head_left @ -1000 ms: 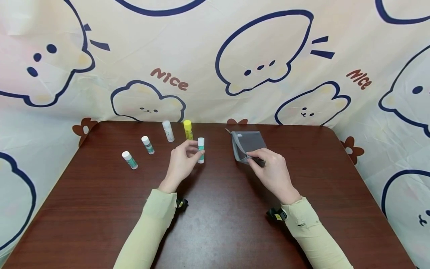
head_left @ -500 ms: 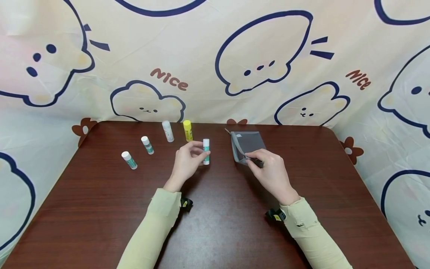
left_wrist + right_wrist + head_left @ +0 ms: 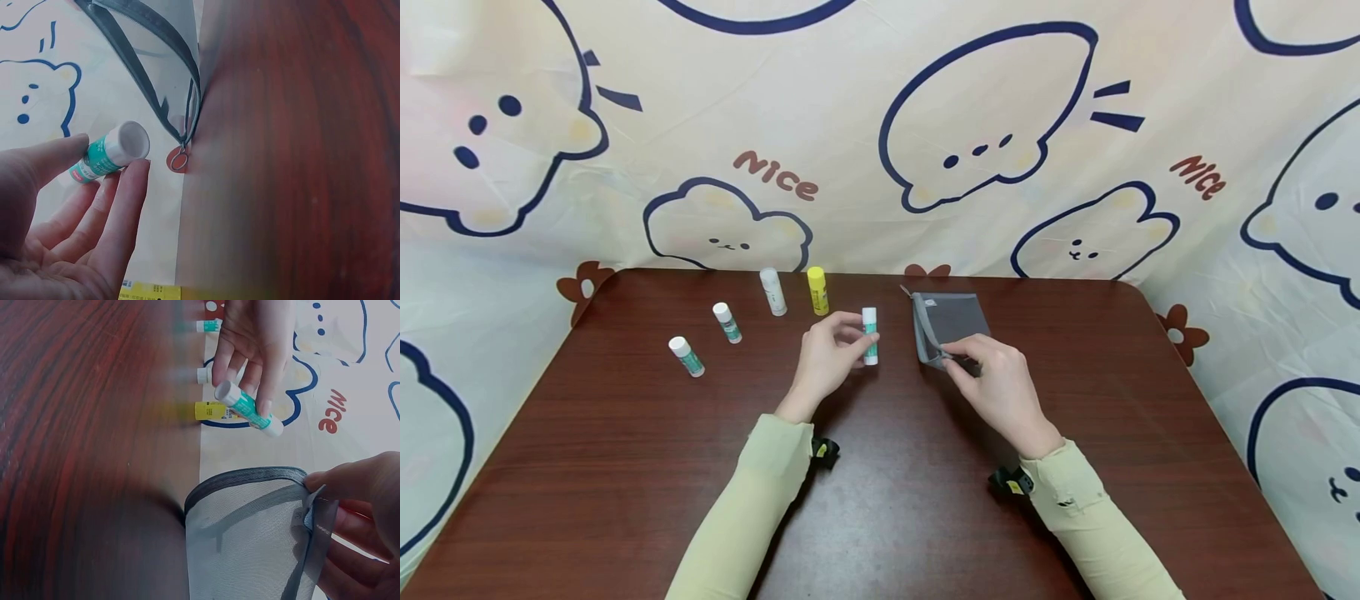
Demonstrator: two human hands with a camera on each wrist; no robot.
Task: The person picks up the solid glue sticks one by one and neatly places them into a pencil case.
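In the head view my left hand pinches a green-and-white glue stick upright between thumb and fingers, a short way left of a grey mesh zip pouch. Its white cap shows at the top. My right hand pinches the pouch's near edge by the zipper. In the right wrist view the pouch mouth gapes, and the zipper edge bows outward between the table and the fingers. From the left wrist, the glue stick lies between thumb and fingertips, apart from the pouch, whose zip pull ring dangles at one end.
Further left on the table stand two small green-and-white glue sticks, a larger white one and a yellow one. A patterned cloth hangs behind the table's far edge.
My left hand has moved right with the glue stick, closer to the pouch. The right hand keeps its pinch on the pouch edge, shifting only slightly.
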